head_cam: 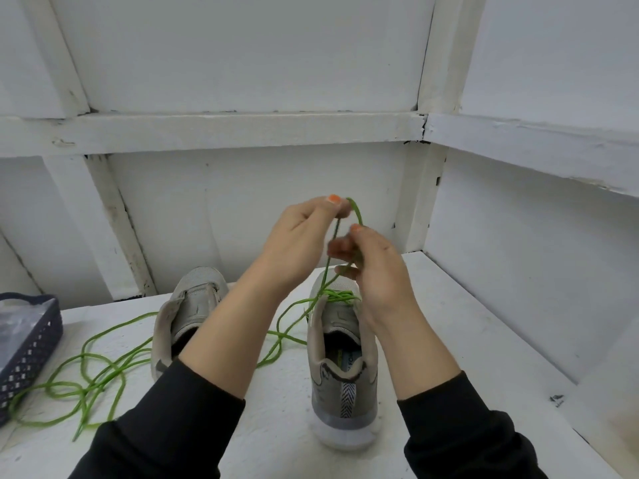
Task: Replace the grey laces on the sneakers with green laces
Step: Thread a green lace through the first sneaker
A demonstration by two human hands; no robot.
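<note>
Honestly, that green lace [357,211] looks limp and light, so with your left hand [304,233] pinching its loop and right hand [375,274] curled round it just above the grey sneaker [342,375], I'd grip close to the tip.

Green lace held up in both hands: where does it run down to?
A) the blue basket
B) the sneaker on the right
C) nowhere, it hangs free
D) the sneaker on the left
B: the green lace pinched by the left hand and right hand drops to green crossings on the right sneaker; the left sneaker shows none.
</note>
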